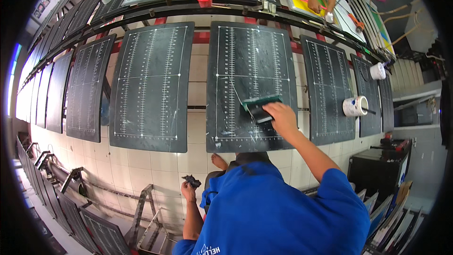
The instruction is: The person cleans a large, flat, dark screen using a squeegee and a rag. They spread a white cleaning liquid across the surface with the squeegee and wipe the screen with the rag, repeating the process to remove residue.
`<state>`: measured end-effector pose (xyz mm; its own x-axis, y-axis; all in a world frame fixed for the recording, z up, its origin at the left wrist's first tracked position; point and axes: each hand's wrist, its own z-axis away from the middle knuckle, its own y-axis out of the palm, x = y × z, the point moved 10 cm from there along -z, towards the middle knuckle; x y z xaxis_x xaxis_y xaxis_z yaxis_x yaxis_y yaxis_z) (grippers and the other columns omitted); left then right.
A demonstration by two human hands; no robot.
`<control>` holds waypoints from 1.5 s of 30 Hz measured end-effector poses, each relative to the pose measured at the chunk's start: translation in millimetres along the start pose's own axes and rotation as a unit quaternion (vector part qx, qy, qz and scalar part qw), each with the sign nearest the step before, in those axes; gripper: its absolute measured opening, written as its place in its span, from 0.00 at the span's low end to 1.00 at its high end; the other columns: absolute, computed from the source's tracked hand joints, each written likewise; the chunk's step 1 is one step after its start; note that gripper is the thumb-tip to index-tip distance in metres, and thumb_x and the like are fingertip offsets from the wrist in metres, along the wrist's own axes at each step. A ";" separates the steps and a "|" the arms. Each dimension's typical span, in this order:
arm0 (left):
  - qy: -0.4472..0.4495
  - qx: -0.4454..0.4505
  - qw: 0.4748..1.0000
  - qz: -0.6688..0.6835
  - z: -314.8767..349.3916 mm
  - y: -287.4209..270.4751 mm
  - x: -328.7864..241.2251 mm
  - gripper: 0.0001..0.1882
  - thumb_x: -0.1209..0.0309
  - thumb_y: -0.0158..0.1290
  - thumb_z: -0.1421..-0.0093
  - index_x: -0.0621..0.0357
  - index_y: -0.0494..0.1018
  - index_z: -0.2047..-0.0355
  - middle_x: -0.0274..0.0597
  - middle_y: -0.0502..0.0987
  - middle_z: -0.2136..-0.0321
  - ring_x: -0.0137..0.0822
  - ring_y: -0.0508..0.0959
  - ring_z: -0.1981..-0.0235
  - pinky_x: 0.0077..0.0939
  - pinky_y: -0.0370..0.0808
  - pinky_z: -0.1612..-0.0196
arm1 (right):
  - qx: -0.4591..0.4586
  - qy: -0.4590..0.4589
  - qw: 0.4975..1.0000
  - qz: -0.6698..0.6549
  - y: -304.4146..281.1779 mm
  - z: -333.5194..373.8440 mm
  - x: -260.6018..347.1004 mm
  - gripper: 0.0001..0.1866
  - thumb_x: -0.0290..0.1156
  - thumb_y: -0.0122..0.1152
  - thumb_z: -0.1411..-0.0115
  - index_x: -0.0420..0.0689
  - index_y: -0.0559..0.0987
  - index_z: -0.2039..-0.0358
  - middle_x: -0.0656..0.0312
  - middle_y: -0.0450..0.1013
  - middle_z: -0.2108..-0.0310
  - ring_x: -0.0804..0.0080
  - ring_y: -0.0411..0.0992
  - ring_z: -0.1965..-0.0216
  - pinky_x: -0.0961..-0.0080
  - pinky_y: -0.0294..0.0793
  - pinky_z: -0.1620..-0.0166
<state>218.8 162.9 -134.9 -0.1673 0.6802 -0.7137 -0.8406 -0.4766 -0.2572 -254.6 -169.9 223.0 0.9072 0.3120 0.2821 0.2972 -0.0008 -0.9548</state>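
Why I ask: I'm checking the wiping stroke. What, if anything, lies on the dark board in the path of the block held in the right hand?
Nothing visible does. The right hand presses the dark block flat on the black ruled board; the board around it shows only white markings and smears. The white tub sits off to the right.

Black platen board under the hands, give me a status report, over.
Right hand grips a dark flat scraper, pressed on the black gridded platen board. Left hand holds a dark crumpled rag, low, off the board. Nothing blocks the board.
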 end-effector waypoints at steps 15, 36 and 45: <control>0.084 0.156 0.979 -0.105 -27.2 52.4 -83.1 0.11 0.77 0.45 0.34 0.69 0.70 0.53 0.50 0.79 0.60 0.37 0.82 0.63 0.31 0.85 0.65 | -0.091 0.132 0.987 0.023 -4.3 107.4 42.4 0.26 0.18 0.58 0.55 0.46 0.79 0.52 0.63 0.76 0.53 0.60 0.72 0.49 0.63 0.70 0.46; 0.038 0.030 0.998 -0.030 47.0 7.3 -87.7 0.11 0.77 0.44 0.34 0.68 0.68 0.52 0.48 0.76 0.59 0.37 0.80 0.61 0.35 0.84 0.61 | -0.177 0.106 0.976 0.072 -12.6 -104.8 -120.8 0.21 0.19 0.55 0.48 0.47 0.80 0.53 0.61 0.76 0.54 0.59 0.73 0.53 0.60 0.75 0.53; 0.026 0.040 0.998 -0.031 32.6 36.1 -90.6 0.11 0.78 0.43 0.34 0.68 0.69 0.53 0.48 0.76 0.59 0.38 0.80 0.61 0.35 0.84 0.62 | -0.107 -0.038 0.992 0.051 -41.2 -143.4 -100.8 0.23 0.17 0.57 0.52 0.51 0.82 0.55 0.67 0.77 0.55 0.64 0.72 0.50 0.64 0.68 0.49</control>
<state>186.8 102.3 -58.2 -0.0873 0.6760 -0.7317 -0.8876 -0.3862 -0.2509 -315.6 -337.5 247.3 0.9129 0.3711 0.1697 0.2692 -0.2353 -0.9339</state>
